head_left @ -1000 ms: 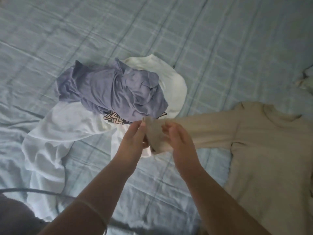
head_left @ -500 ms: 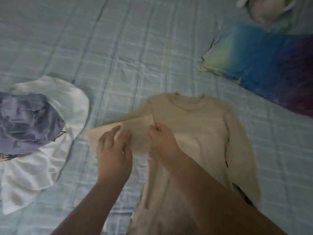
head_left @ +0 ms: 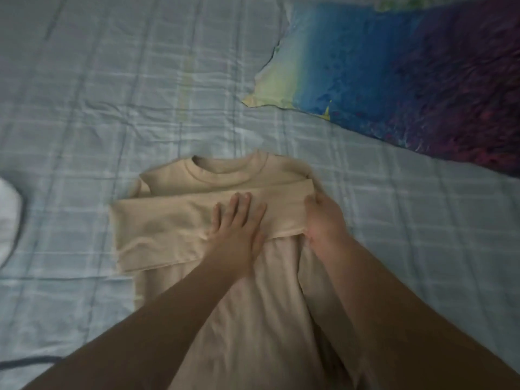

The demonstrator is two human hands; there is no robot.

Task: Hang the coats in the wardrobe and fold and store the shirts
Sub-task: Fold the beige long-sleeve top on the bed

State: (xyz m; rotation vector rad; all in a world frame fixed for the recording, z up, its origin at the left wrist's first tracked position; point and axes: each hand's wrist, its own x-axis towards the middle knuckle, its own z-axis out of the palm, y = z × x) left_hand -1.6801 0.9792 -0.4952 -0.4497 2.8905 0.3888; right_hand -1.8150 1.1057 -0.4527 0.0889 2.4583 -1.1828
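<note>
Sleeve (head_left: 168, 226) crosses beige shirt (head_left: 225, 175), left hand (head_left: 239, 229) pressing it, right hand (head_left: 323, 218) gripping.

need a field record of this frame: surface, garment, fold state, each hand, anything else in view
surface: sheet, blue plaid, wrinkled
garment: shirt, beige, lying flat, collar away from the person
fold state: sleeve laid across the chest, its end reaching past the shirt's left side
left hand: flat, fingers straight, presses on the sleeve
right hand: grips the sleeve's right end
other: pillow, multicoloured, far right; white cloth at the left edge
</note>
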